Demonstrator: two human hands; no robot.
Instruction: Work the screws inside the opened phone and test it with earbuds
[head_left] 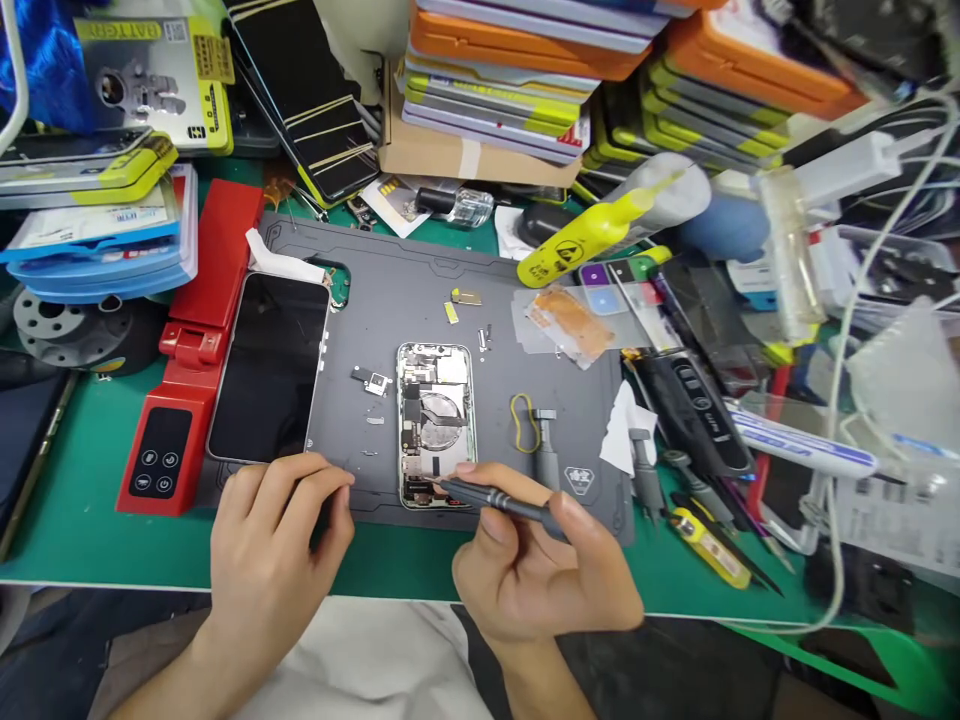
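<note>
An opened phone (437, 425), its inner parts bare, lies upright in the frame on the grey work mat (360, 270). My right hand (544, 570) grips a dark screwdriver (502, 500), its tip over the lower part of that phone. Left of it, my left hand (281, 530) rests at the mat's front edge with fingers curled and thumb against the index finger; whatever they may hold is hidden. Just beyond the left hand is a black phone screen (271, 368), leaning on a red heating device (169, 430). Small metal parts (371, 380) lie between screen and phone.
Another grey screwdriver (546, 450) and a yellow rubber band (523, 420) lie right of the phone. Further right are a yellow utility knife (709, 545), a black handheld tool (690, 405) and a yellow bottle (577, 240). Stacked boxes (495, 100) line the back.
</note>
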